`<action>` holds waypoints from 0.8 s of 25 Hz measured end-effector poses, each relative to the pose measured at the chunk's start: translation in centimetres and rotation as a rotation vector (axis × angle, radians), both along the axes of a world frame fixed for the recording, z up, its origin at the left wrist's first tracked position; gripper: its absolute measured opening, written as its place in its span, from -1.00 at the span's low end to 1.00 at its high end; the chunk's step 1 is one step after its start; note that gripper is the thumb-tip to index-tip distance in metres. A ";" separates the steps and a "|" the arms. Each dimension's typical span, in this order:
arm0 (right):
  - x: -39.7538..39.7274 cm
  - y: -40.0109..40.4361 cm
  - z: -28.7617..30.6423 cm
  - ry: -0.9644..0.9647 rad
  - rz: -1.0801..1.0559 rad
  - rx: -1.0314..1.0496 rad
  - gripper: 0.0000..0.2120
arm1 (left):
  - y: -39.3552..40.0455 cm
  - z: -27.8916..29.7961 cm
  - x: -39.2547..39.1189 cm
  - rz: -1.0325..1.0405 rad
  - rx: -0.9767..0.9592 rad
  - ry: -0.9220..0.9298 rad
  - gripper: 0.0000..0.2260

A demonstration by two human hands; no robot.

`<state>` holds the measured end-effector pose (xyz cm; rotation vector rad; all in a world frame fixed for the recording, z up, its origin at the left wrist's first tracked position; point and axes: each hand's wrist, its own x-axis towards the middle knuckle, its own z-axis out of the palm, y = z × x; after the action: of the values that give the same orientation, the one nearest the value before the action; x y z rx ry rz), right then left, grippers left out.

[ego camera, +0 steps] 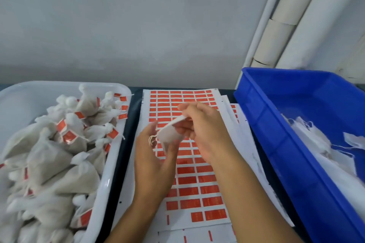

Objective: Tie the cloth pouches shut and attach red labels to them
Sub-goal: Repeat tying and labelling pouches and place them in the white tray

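A small white cloth pouch (169, 134) is held above the sheet of red labels (194, 183) in the middle of the table. My left hand (153, 161) grips its lower side, and the pouch's looped drawstring (152, 141) hangs by that thumb. My right hand (199, 130) pinches the pouch's upper edge from the right. The pouch looks flat and its mouth is not drawn tight.
A white tub (110, 171) on the left is heaped with tied pouches bearing red labels. A blue crate (276, 124) on the right holds loose white pouches. More label sheets (239, 124) lie under the top one. A grey wall stands behind.
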<state>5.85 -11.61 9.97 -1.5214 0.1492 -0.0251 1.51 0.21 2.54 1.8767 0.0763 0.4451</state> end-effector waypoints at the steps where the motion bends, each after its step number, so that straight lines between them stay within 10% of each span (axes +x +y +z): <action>1: -0.2 -0.1 -0.7 0.033 0.016 0.087 -0.81 | 0.1 -0.2 0.3 0.000 -0.028 0.025 -0.65; 4: -0.6 -0.7 -2.2 0.063 -0.029 0.142 -0.81 | 0.1 -0.5 0.6 -0.028 -0.142 0.083 -0.77; 13: -2.4 -3.2 -5.2 -0.436 0.082 -0.704 -0.69 | 0.1 -1.0 0.6 -0.102 -0.098 0.121 -0.78; 20: -2.5 -3.6 -6.1 -0.293 0.109 -0.542 -0.93 | -0.3 -1.9 0.2 -0.256 0.211 0.126 -0.71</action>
<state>3.33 -15.16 3.83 -2.0426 -0.1914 -0.2144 1.68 -0.06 0.61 2.0878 -0.1303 0.1631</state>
